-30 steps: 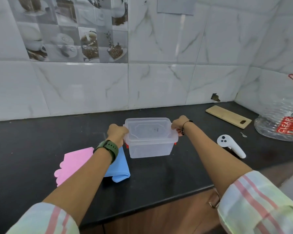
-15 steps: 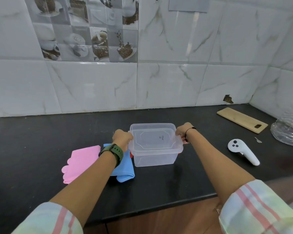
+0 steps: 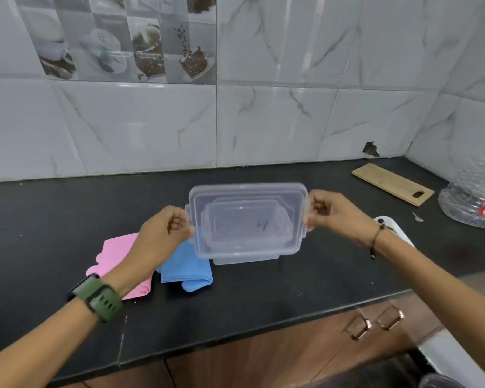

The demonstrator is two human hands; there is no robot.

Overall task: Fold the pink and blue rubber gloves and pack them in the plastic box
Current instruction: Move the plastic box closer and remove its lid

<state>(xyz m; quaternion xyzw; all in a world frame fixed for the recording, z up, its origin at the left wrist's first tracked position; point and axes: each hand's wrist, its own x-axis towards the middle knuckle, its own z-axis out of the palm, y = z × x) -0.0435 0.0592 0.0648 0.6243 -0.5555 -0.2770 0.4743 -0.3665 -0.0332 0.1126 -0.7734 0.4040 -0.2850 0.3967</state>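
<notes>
Head view: I'm holding the lid (image 3: pixel 247 219) of the plastic box (image 3: pixel 244 233) up w/ both hands, tilted toward me, so I'm looking thru it at the box bottom sitting on the counter (image 3: pixel 53 219) behind and below. My left hand (image 3: pixel 163 236) is closing on the lid's left edge, fingers curled round the clip tab; my right hand (image 3: pixel 331 211) is pinching the right edge the same way. Lid looks thin, clear, stiff-ish but prob. flexing a bit if squeezed; very light, so a two-edge pinch is plenty. Smooth plastic, could be slipping if I'm loosening my hold, so the clip tabs are the best places to take it.

The pink glove (image 3: pixel 115 256) is lying flat on the counter just left of the box, partly hidden under my left wrist. The blue glove (image 3: pixel 185 264) is lying right beside it, touching, w/ its far end running behind the lid; can't tell if it's touching the box. Both look thin, soft, floppy rubber: light, prob. a bit grippy, springing open after folding. Best to be taking each by the cuff end and pressing folds flat w/ the palm. Neither is in the box yet; only faint marks are showing thru the plastic inside.

Off right, well apart: wooden board (image 3: pixel 392 183), big water bottle (image 3: pixel 473 205), white controller (image 3: pixel 389 225) behind my right wrist.
</notes>
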